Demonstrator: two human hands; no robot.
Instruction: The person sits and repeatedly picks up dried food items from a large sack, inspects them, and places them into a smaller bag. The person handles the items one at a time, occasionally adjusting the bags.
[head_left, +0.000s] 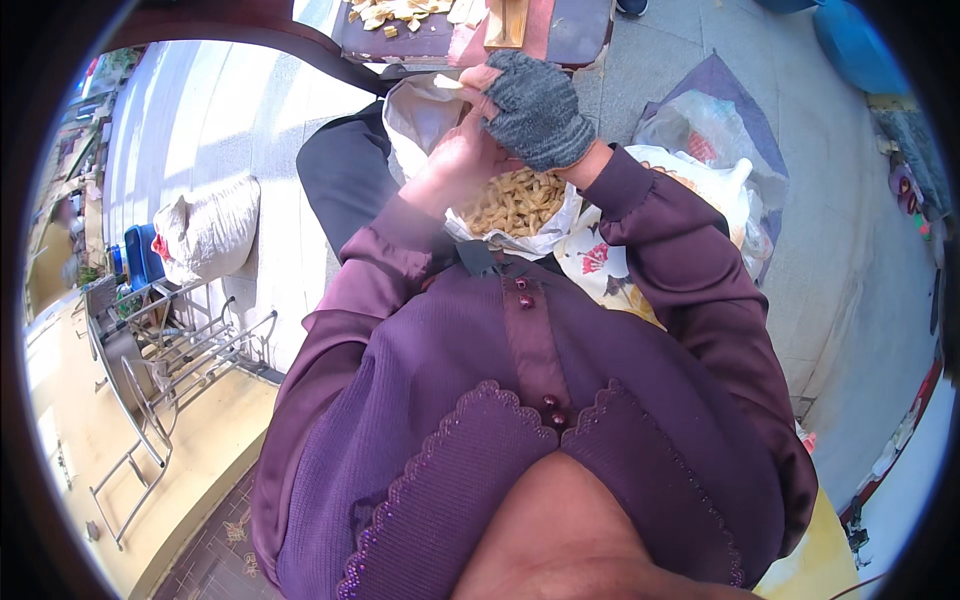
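Observation:
My bare left hand (460, 155) and my right hand (538, 112), in a grey knitted fingerless glove, meet above my lap. The right fingers pinch a small pale strip (449, 83) that sticks out toward the left. My left fingers are closed just below it, and what they hold is hidden. Under the hands, an opened white bag (415, 115) rests on my lap, full of short tan-yellow dried pieces (515, 203). My wrists cover part of that heap.
Ahead stands a low dark table (580, 30) with pale cut pieces (395, 12) and a wooden slicer-like board (507, 22). Plastic bags (700, 130) lie to the right. At left are a stuffed white sack (215, 230) and a metal rack (160, 380). A blue tub (860, 45) sits far right.

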